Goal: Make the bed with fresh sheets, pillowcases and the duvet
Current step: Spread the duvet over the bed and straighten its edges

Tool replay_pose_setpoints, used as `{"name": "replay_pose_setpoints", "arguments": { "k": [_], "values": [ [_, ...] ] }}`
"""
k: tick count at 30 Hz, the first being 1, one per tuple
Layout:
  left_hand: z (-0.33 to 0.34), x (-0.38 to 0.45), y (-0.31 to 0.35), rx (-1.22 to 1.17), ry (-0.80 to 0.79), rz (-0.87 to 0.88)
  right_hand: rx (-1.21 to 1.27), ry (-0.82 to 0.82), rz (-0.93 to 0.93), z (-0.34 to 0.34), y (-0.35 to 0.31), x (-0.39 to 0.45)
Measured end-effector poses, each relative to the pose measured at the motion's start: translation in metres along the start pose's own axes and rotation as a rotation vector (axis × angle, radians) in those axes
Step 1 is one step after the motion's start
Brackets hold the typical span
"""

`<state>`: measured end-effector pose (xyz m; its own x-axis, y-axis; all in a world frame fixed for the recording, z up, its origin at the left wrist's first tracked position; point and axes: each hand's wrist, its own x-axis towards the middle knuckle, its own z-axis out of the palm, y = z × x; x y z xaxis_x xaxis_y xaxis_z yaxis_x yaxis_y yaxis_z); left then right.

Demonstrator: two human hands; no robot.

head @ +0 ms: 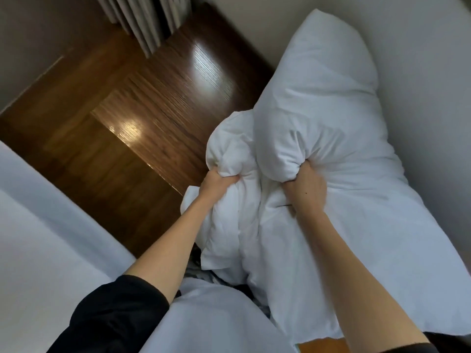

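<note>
— Nearest? Black sleeve low left, white bed edge beside.
— Hands? Left hand and right hand, fingers curled tight, gripping bunched white pillow held up over wooden floor.
— Beyond? Grey curtain at top.

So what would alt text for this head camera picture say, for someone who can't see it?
Two bare hands, left and right, each grip a bunched white pillow held up over a wooden floor. A white bed edge lies at lower left, curtains at top.
</note>
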<state>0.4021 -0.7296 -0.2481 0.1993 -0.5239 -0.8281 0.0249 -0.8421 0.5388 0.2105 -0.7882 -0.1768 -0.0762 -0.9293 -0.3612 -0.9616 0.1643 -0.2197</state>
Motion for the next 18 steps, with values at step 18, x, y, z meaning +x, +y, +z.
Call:
{"name": "replay_pose_setpoints", "arguments": {
  "k": [18],
  "values": [
    [0.057, -0.314, -0.051, -0.736, 0.39, 0.235, 0.755, -0.296, -0.455, -0.128, 0.023, -0.176]
  ]
}}
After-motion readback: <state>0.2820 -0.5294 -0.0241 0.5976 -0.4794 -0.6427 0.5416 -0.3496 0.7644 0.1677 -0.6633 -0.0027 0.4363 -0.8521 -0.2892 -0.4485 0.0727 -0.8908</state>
